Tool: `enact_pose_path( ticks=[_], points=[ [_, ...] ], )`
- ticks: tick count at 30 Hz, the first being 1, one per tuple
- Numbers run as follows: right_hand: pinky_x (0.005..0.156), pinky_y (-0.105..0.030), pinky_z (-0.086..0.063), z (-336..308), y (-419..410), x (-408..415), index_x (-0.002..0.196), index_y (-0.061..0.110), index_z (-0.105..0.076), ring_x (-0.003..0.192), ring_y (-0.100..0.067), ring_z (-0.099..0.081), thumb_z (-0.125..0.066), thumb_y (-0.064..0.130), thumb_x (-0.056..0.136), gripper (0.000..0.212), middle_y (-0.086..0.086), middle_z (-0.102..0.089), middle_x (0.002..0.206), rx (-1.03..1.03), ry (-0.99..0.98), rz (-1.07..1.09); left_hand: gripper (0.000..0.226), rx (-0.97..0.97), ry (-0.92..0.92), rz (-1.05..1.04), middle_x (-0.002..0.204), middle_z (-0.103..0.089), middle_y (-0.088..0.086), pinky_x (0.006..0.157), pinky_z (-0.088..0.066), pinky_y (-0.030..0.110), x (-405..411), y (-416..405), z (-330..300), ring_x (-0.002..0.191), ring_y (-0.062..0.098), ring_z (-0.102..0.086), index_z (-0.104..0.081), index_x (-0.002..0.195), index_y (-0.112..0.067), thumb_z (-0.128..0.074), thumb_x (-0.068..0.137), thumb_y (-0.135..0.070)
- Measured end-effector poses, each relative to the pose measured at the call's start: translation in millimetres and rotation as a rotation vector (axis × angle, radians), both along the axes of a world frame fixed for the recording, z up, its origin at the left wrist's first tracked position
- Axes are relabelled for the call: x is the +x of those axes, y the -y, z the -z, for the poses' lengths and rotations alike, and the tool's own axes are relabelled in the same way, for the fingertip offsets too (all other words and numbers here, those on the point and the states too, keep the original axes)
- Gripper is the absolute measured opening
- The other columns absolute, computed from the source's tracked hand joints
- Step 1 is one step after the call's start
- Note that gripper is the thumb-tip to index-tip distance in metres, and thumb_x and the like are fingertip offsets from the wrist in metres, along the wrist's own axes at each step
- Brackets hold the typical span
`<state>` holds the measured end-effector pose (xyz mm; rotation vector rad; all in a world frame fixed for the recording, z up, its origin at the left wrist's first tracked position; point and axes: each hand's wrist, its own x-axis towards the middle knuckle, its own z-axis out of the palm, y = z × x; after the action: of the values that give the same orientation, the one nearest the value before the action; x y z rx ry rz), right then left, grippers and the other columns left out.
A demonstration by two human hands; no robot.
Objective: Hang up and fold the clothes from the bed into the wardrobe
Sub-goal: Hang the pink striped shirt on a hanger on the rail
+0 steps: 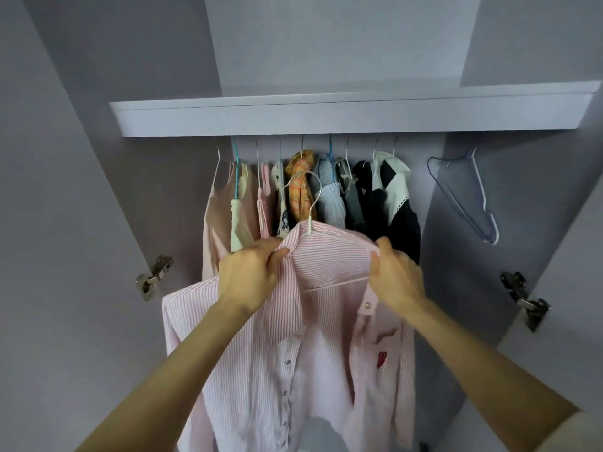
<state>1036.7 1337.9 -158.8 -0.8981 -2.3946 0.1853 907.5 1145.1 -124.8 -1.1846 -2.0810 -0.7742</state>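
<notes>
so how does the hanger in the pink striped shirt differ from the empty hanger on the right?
The hanger in the pink striped shirt is white, carries a garment, and its hook is still off the rail, held up by the left hand and right hand. The empty hanger is bluish, bare, and hangs apart at the right of the wardrobe. Both are thin wire-style hangers.

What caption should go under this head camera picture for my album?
Both hands, left hand and right hand, grip a pink striped shirt on its white hanger before the wardrobe's hanging clothes.
</notes>
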Motion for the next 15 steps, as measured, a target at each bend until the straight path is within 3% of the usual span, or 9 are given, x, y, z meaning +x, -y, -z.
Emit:
enact_pose_path(
  ticks=[2,5,7,8,9,11,13,15],
  points=[
    [0.063,-0.034,-0.035,-18,-8,1,0.117,0.008,-0.049,0.088,-0.037,-0.062,-0.042,0.01,0.093,0.026,-0.017,-0.066,0.099,0.001,-0.042,-0.013,0.012,-0.074,-0.058,0.003,0.064,-0.069,0.003,0.038,-0.043,0.028,-2,5,2,0.046,0.026,-0.062,-0.072,0.083,-0.014,-0.078,0.073,-0.014],
    [0.063,-0.032,-0.032,-42,-10,5,0.112,0.011,-0.055,0.085,-0.035,-0.06,-0.043,0.01,0.092,0.022,-0.014,-0.067,0.095,-0.016,-0.153,-0.108,0.009,-0.131,-0.065,-0.001,0.067,-0.07,0.003,0.038,-0.042,0.028,-2,5,11,0.046,0.024,-0.062,-0.072,0.08,-0.012,-0.078,0.073,-0.013],
    [0.061,-0.028,-0.039,-48,0,8,0.101,0.013,-0.059,0.073,-0.023,-0.059,-0.048,0.01,0.092,0.015,-0.004,-0.065,0.082,-0.137,-0.25,-0.261,0.006,-0.112,-0.04,-0.035,0.07,-0.07,0.006,0.042,-0.041,0.028,-4,2,13,0.049,0.027,-0.063,-0.071,0.083,-0.01,-0.072,0.08,-0.015],
    [0.058,-0.02,-0.041,-48,5,11,0.092,0.016,-0.06,0.065,-0.014,-0.057,-0.052,0.012,0.091,0.009,0.003,-0.062,0.075,-0.233,-0.255,-0.372,0.007,-0.094,-0.012,-0.063,0.071,-0.07,0.008,0.045,-0.038,0.028,-6,2,13,0.051,0.031,-0.063,-0.07,0.086,-0.01,-0.068,0.083,-0.017],
    [0.055,-0.012,-0.039,-47,9,15,0.083,0.018,-0.061,0.06,-0.009,-0.055,-0.055,0.017,0.09,0.01,0.007,-0.06,0.068,-0.336,-0.196,-0.481,0.01,-0.067,0.027,-0.097,0.071,-0.07,0.01,0.048,-0.035,0.028,-8,2,13,0.052,0.033,-0.062,-0.069,0.088,-0.009,-0.065,0.086,-0.018],
    [0.053,-0.012,-0.041,-42,12,24,0.068,0.016,-0.065,0.051,-0.007,-0.054,-0.054,0.031,0.09,0.029,0.005,-0.059,0.053,-0.499,0.012,-0.603,0.014,0.02,0.098,-0.149,0.076,-0.07,0.012,0.053,-0.031,0.029,-15,7,11,0.059,0.037,-0.063,-0.067,0.091,-0.008,-0.06,0.09,-0.02],
    [0.051,-0.022,-0.043,-36,5,29,0.066,0.01,-0.068,0.046,-0.01,-0.054,-0.051,0.034,0.091,0.04,0.003,-0.058,0.048,-0.458,0.008,-0.534,0.017,0.09,0.118,-0.114,0.079,-0.069,0.014,0.054,-0.033,0.03,-21,14,9,0.063,0.038,-0.063,-0.066,0.093,-0.006,-0.058,0.091,-0.021],
    [0.059,-0.029,-0.043,-34,-9,31,0.079,0.005,-0.069,0.06,-0.015,-0.056,-0.053,0.024,0.091,0.028,-0.001,-0.063,0.064,-0.224,-0.163,-0.385,0.025,0.134,0.131,-0.046,0.075,-0.069,0.015,0.053,-0.041,0.035,-24,20,6,0.063,0.039,-0.062,-0.067,0.094,-0.004,-0.054,0.089,-0.025]
  ],
)
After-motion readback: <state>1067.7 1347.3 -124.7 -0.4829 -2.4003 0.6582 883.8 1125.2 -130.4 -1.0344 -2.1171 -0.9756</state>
